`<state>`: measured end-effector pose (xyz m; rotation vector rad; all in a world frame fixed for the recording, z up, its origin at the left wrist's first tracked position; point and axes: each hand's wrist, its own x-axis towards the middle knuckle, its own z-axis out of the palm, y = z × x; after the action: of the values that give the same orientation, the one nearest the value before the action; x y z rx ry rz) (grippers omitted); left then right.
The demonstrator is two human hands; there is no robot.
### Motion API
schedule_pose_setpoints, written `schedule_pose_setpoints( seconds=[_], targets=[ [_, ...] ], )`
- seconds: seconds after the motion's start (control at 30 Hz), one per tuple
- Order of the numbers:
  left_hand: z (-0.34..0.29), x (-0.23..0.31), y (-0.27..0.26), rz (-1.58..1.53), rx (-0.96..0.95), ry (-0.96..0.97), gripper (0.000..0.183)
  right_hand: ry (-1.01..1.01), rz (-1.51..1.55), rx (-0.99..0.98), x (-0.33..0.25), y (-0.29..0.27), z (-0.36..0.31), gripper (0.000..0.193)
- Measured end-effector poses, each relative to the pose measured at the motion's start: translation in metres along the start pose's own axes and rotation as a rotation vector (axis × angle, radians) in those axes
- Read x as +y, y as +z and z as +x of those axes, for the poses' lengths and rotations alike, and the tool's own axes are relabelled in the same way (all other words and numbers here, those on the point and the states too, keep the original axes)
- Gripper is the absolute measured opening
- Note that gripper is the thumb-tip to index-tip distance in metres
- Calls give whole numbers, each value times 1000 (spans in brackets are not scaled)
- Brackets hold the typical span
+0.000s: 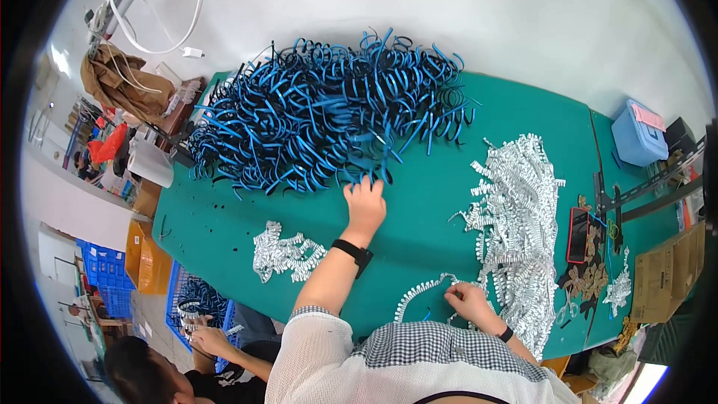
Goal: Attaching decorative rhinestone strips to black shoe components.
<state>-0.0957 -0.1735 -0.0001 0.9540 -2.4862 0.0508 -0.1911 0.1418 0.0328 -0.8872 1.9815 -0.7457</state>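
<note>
A large heap of blue-and-black curled strips lies along the far side of the green table. At its near edge my left hand reaches in with fingers apart, the tips at a few loose curls. Closer to me on the right, my right hand has thumb and fingers pinched together at one end of a white toothed strip, which curves away to the left over the table. Beside that hand rises a long pile of white toothed strips. What lies under my right palm is hidden.
A smaller bunch of white strips lies left of my forearm. At the right are a red-edged phone, a blue box and a cardboard box. A co-worker's hand works by a blue crate at lower left.
</note>
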Motion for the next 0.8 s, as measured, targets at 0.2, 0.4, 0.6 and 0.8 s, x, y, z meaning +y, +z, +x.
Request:
schedule_pose_setpoints(
  seconds=[0.2,0.4,0.6,0.8],
  targets=[
    [-82,31,-5,-25,-327,13,32,-23,-22,-3,-5,-3,0,21],
    [-73,21,-25,-259,-115,-199,33,-23,-14,-17,-13,-8,-2,21],
    [-50,13,-59,-444,146,-213,26,-16,21,-49,-15,-6,0,20],
    [-56,33,-106,-678,234,-229,19,2,168,-32,-19,-11,-1,22]
  ],
)
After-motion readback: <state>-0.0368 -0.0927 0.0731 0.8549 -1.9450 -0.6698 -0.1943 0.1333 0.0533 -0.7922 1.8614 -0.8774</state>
